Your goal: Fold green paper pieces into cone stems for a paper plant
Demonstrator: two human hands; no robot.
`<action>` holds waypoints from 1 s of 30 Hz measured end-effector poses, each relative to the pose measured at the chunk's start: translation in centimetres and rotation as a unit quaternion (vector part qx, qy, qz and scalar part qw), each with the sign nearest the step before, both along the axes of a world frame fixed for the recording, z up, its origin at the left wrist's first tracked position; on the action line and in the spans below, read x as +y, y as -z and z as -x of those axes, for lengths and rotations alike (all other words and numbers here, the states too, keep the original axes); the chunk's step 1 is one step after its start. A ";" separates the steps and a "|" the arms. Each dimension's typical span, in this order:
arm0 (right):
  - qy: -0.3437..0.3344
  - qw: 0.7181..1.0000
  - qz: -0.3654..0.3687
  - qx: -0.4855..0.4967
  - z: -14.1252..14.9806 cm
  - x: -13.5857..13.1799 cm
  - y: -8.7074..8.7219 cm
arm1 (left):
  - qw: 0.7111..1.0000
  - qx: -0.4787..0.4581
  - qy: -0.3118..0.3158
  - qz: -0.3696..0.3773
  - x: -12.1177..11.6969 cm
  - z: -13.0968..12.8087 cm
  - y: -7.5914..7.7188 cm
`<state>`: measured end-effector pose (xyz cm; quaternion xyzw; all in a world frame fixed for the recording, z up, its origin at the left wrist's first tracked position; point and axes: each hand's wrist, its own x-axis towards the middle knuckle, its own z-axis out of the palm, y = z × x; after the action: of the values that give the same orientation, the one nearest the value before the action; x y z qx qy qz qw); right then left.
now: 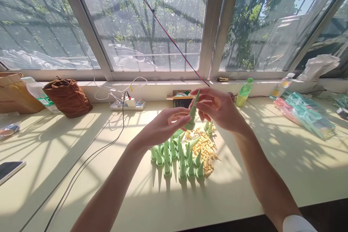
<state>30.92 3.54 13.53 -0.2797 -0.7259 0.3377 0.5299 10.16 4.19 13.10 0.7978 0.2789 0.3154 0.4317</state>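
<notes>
Both hands meet above the table on one green plastic cone (193, 112), held upright with its tip up. My left hand (166, 125) pinches its wide base from the left. My right hand (217, 108) closes its fingers on the upper part from the right. Below them stand several green cones (178, 159) in rows on the table, points up. Beside these lies a heap of small yellow pegs (204, 150).
A cream table (81, 145) runs under a window. A brown bag (67, 97), a power strip (127, 104) with cables, a small box (179, 98), two bottles (244, 92), teal plastic bags (307, 114) and a phone (9, 170) lie around.
</notes>
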 end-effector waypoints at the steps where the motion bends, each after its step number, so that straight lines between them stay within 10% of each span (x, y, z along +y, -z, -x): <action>1: -0.007 1.000 0.001 0.000 0.0 0.0 0.0 | 1.000 -0.003 0.006 0.002 0.0 0.0 0.0; 24: 0.029 0.999 -0.032 -0.028 0.3 -0.1 0.3 | 1.000 -0.010 -0.005 -0.015 0.3 0.4 -0.1; 30: 0.171 0.943 -0.041 -0.281 0.1 2.6 2.2 | 0.995 -0.076 -0.053 -0.046 0.2 0.6 -0.3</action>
<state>30.86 6.12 11.31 -0.4610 -0.8001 0.1195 0.3649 9.57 4.40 13.37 0.7747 0.2718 0.4102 0.3971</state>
